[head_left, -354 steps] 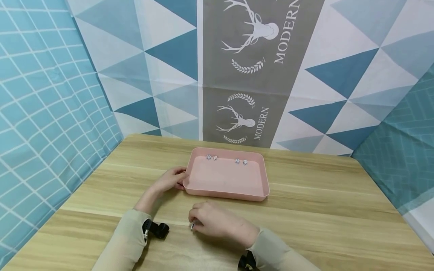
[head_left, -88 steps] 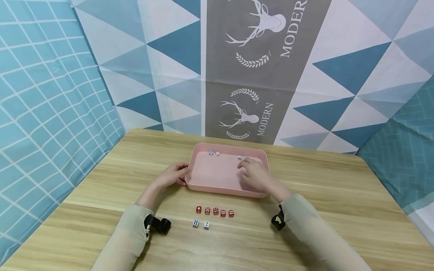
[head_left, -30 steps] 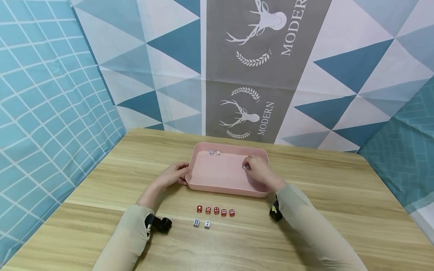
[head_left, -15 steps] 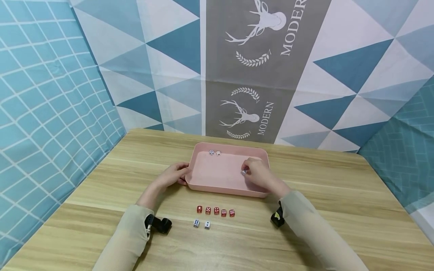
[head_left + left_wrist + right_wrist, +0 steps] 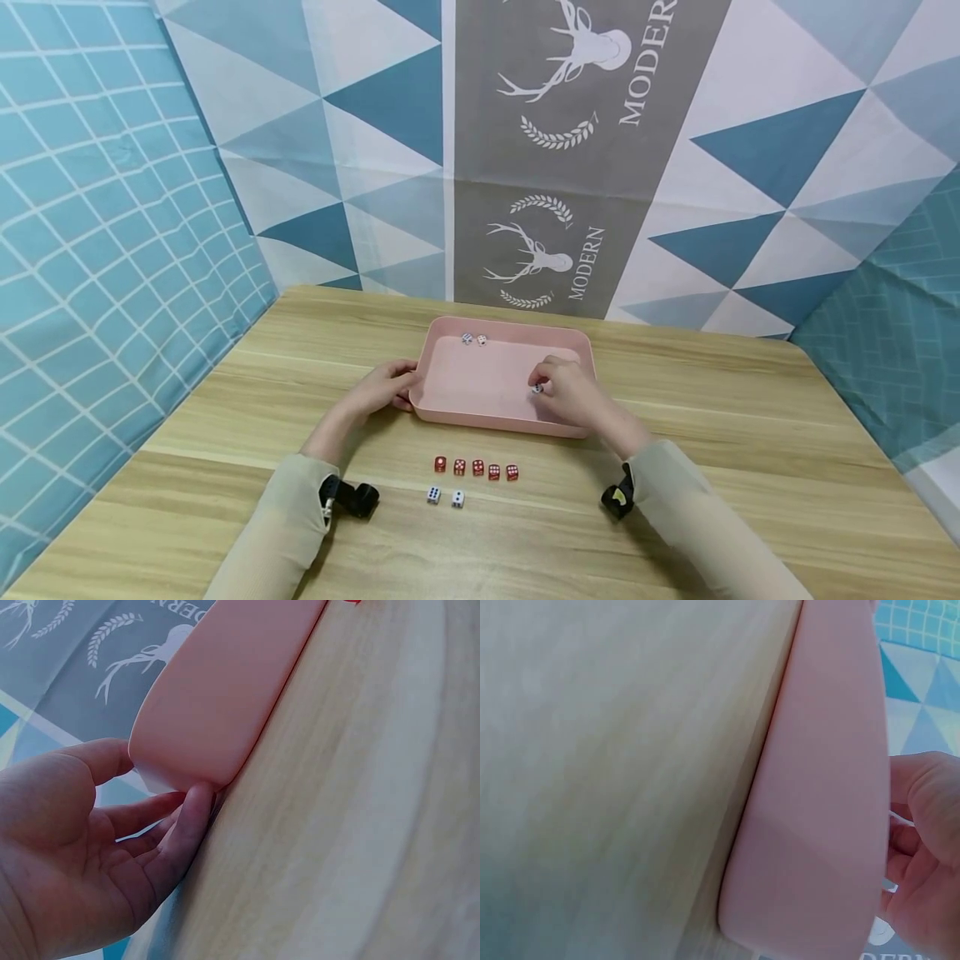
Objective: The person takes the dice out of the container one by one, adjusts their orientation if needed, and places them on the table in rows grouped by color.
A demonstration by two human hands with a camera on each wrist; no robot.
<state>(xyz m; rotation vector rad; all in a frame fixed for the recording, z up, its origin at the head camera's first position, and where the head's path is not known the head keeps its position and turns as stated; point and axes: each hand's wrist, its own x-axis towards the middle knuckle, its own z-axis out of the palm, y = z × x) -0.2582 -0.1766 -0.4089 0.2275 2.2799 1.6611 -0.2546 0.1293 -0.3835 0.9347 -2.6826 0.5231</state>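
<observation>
In the head view my left hand (image 5: 382, 387) holds the left end of a shallow pink tray (image 5: 487, 419). The left wrist view shows its thumb at the tray's rim and its fingers against the lower corner. Over the tray's right part, my right hand (image 5: 570, 393) pinches a small white die (image 5: 537, 388) with dark pips between thumb and fingers. The right wrist view shows that hand (image 5: 926, 847) behind the tray wall (image 5: 810, 802), which hides its fingertips. Two white dice (image 5: 474, 340) lie at the tray's back left.
On the wooden table (image 5: 675, 500), in front of the tray, lies a row of several red dice (image 5: 477, 468). Two white dice (image 5: 446, 497) sit nearer me, below that row. A patterned cloth (image 5: 375, 167) stands behind the table.
The right hand has gone from the table to the tray, picked up a white die at the back right and drawn it nearer me. The left hand stays at the tray.
</observation>
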